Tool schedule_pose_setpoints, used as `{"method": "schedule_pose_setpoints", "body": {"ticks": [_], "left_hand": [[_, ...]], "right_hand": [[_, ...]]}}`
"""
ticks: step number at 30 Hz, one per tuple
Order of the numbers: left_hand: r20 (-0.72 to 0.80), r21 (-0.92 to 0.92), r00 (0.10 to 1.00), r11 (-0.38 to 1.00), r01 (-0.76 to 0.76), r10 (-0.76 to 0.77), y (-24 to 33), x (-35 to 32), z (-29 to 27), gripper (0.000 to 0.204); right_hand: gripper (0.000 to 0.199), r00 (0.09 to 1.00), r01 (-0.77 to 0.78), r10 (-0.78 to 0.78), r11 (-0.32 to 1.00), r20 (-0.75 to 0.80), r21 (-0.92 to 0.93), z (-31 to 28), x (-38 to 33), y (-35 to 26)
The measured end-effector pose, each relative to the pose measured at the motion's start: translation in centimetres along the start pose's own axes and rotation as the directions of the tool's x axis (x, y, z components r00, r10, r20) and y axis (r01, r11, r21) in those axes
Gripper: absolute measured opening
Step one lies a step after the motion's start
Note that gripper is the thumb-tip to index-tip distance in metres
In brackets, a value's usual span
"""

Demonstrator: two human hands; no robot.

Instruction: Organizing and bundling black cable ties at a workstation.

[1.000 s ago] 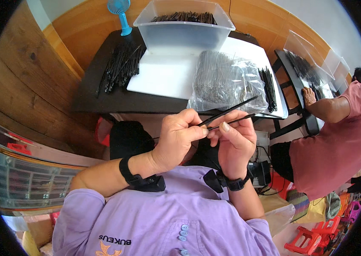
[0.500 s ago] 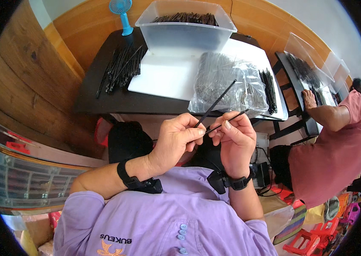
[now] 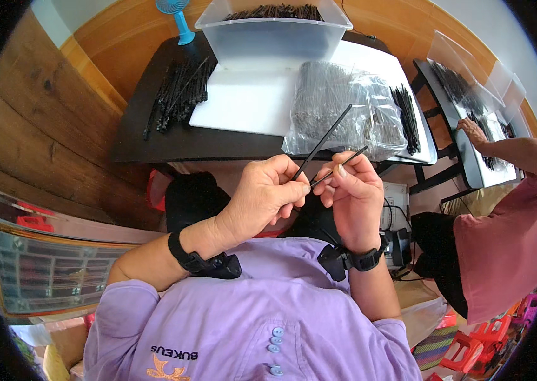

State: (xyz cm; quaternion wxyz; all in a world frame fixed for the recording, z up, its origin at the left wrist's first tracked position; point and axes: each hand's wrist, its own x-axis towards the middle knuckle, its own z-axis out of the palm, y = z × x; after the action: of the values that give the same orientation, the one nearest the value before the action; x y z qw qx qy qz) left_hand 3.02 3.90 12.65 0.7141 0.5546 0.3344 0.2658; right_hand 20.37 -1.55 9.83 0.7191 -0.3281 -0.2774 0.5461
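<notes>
My left hand (image 3: 259, 200) pinches a thin black rod (image 3: 327, 137) that slants up and to the right. Between the thumb and fingers of my right hand (image 3: 356, 200) is a second, thinner black rod (image 3: 352, 157). The lower ends of both rods come together by my left fingertips; whether one sits inside the other I cannot tell. Just beyond my hands lies a clear plastic bag (image 3: 325, 95) full of thin sticks. A pile of black rods (image 3: 179, 92) rests on the table to the left, and a smaller bundle of black rods (image 3: 406, 120) lies right of the bag.
On the dark table (image 3: 148, 143) are a white board (image 3: 243, 105) and a translucent bin (image 3: 275, 44) filled with dark rods. A blue fan (image 3: 183, 28) stands behind. At right, a co-worker (image 3: 503, 244) reaches over another table (image 3: 471, 159) holding more rods.
My hands keep their grips on the rods, with only slight movement. The view has shifted a little. The co-worker's body has moved to the right, and their hand has changed place over the other table.
</notes>
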Motion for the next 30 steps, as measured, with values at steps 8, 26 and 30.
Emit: {"method": "schedule_pose_setpoints", "body": {"ticks": [8,26,30], "left_hand": [[0.018,0.11,0.999,0.994,-0.03,0.028,0.6,0.0,0.2,0.009],[-0.05,0.046,0.999,0.999,0.014,-0.012,0.0,0.1,0.4,0.008],[-0.033,-0.027,0.999,0.999,0.03,-0.031,-0.2,0.1,0.5,0.007]], "right_hand": [[0.015,1.0,-0.03,0.029,0.997,0.006,0.068,-0.2,-0.9,0.2],[0.017,0.994,0.084,-0.093,0.984,-0.05,-0.16,0.9,-2.1,0.3],[0.021,0.991,0.109,-0.119,0.983,-0.063,-0.145,1.3,-2.4,0.2]]}}
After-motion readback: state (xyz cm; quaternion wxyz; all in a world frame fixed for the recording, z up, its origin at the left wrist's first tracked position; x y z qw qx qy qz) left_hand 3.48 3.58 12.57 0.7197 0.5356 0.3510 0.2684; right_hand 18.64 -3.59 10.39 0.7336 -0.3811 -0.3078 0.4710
